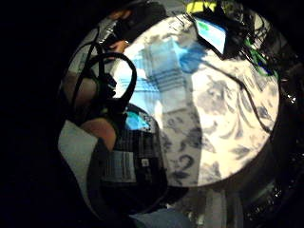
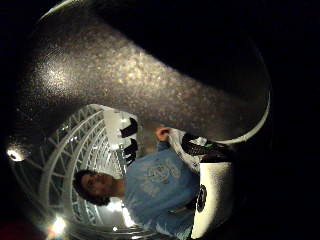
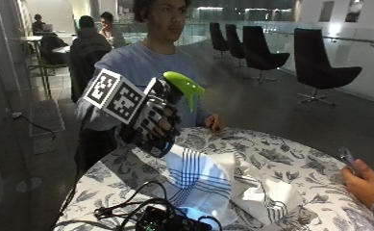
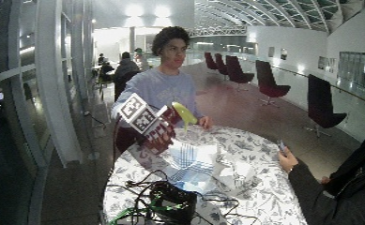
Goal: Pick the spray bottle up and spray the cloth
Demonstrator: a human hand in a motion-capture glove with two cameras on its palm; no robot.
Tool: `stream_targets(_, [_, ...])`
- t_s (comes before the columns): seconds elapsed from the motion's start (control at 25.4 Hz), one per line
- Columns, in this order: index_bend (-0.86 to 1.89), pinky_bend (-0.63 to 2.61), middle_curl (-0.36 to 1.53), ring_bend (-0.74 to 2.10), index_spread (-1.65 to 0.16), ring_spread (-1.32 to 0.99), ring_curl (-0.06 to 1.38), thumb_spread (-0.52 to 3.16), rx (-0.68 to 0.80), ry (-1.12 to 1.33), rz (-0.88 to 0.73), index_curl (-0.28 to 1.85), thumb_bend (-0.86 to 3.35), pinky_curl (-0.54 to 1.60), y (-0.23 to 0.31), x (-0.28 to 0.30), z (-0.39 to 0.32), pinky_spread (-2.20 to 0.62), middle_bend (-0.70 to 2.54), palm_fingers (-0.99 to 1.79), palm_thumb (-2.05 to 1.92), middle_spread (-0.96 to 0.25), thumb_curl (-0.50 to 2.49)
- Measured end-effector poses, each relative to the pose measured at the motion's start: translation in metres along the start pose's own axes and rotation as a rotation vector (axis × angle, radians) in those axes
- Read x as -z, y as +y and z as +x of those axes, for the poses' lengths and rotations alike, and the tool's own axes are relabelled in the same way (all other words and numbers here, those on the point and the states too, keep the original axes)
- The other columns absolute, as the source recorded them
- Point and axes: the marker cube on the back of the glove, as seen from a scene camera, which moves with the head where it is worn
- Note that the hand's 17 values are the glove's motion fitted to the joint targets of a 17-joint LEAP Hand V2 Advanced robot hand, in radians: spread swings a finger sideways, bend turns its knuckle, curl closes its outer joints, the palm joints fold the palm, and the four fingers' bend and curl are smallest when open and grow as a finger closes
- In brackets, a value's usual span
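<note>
Floral table [image 3: 289, 159] carries the cloth [image 3: 205, 178]; your right hand [image 3: 153, 122] grasps the bottle [image 3: 177, 91], lifted above the cloth.

You hold the spray bottle [image 3: 180, 89] in your right hand [image 3: 153, 122] above the cloth [image 3: 202, 180], which lies on the table [image 3: 302, 159].

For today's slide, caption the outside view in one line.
Gloved right hand grips a green-topped spray bottle raised above the checked cloth on a floral table.
</note>
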Motion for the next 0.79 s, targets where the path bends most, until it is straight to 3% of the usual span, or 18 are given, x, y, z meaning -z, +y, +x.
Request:
stream_targets(0.31, [0.12, 0.29, 0.44, 0.44, -0.24, -0.02, 0.37, 0.81, 0.35, -0.323, 0.222, 0.3, -0.02, 0.38, -0.008, -0.071, -0.09, 0.13, 0.2, 1.09, 0.98, -0.06, 0.63])
stream_targets(0.55, [0.12, 0.29, 0.44, 0.44, -0.24, -0.02, 0.37, 0.81, 0.464, -0.387, 0.109, 0.3, -0.02, 0.38, -0.033, -0.183, -0.158, 0.13, 0.2, 1.09, 0.98, -0.06, 0.63])
stream_targets(0.79, [0.12, 0.29, 0.44, 0.44, -0.25, -0.02, 0.37, 0.81, 0.476, -0.438, 0.003, 0.31, -0.02, 0.38, -0.054, -0.296, -0.186, 0.13, 0.19, 1.07, 0.98, -0.06, 0.64])
